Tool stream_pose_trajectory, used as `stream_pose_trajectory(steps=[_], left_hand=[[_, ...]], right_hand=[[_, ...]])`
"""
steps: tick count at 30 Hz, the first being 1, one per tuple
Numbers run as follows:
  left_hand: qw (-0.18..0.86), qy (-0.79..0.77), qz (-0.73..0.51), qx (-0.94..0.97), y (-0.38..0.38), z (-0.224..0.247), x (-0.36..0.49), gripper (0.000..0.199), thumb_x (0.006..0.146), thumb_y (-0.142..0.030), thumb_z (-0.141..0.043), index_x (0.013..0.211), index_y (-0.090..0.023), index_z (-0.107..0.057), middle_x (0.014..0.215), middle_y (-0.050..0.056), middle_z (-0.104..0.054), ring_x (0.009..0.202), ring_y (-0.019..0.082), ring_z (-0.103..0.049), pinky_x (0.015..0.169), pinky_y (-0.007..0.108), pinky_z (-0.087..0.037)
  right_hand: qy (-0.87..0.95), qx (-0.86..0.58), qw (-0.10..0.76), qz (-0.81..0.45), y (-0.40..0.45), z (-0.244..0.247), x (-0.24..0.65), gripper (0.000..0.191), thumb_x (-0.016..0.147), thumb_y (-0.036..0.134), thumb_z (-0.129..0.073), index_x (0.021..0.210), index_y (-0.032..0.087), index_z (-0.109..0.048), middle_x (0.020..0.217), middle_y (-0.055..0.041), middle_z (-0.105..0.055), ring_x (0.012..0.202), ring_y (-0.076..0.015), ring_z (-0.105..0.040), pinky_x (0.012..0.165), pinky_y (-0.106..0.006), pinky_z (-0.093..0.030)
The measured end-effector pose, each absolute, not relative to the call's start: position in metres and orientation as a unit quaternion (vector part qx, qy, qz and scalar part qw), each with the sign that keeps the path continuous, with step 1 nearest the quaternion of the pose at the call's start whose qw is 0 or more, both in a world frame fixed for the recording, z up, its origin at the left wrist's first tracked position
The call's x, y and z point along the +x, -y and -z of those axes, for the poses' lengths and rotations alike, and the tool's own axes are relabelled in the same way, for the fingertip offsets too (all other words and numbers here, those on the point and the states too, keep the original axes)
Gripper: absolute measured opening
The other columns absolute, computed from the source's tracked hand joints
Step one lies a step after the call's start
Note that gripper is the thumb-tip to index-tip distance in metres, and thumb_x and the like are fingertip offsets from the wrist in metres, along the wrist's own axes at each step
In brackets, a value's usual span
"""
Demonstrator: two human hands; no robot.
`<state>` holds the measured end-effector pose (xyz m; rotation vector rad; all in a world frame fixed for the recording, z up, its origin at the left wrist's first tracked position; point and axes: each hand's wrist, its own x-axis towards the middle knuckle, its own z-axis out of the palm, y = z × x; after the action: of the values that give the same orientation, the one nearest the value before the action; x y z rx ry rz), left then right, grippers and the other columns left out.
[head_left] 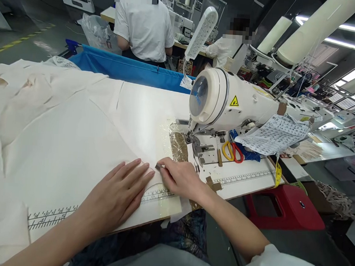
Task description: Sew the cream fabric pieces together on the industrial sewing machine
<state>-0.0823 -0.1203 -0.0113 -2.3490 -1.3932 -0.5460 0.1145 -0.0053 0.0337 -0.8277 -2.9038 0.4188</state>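
White fabric is spread over the left and middle of the sewing table. My left hand lies flat on the fabric's right part, fingers stretched out toward the machine. Close to its fingertips, my right hand pinches a small dark metal tool at the fabric's corner; most of the tool is hidden by the fingers. The white sewing machine stands just beyond my right hand, with its needle area over a brown taped patch.
Yellow and red scissors and a wooden-handled tool lie by the machine base. A written sheet hangs from the machine. A red stool is below right. Two people in white shirts are beyond the blue cloth.
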Motion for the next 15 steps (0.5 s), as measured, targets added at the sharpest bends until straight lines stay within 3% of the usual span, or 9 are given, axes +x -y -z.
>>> stream_pose_trajectory(steps=[9,15], left_hand=[[0.178,0.491,0.191,-0.831,0.119,0.010,-0.082,0.046,0.097,-0.020,-0.043,0.141,-0.015,-0.055,0.137,0.014,-0.064,0.130,0.035,-0.054,0.107,0.052,-0.041],[0.177,0.496,0.186,-0.829,0.120,0.011,-0.083,0.045,0.097,-0.023,-0.043,0.139,-0.016,-0.057,0.137,0.012,-0.065,0.130,0.034,-0.055,0.107,0.050,-0.042]], right_hand=[[0.959,-0.266,0.010,-0.098,0.008,-0.038,0.106,0.019,0.107,0.022,-0.041,0.120,0.018,-0.055,0.094,-0.0042,-0.077,0.076,-0.0212,-0.071,0.057,-0.029,-0.034],[0.968,-0.238,-0.025,-0.070,0.009,-0.043,0.119,0.008,0.101,0.018,-0.049,0.103,0.019,-0.057,0.089,-0.0037,-0.075,0.074,-0.0195,-0.067,0.053,-0.030,-0.026]])
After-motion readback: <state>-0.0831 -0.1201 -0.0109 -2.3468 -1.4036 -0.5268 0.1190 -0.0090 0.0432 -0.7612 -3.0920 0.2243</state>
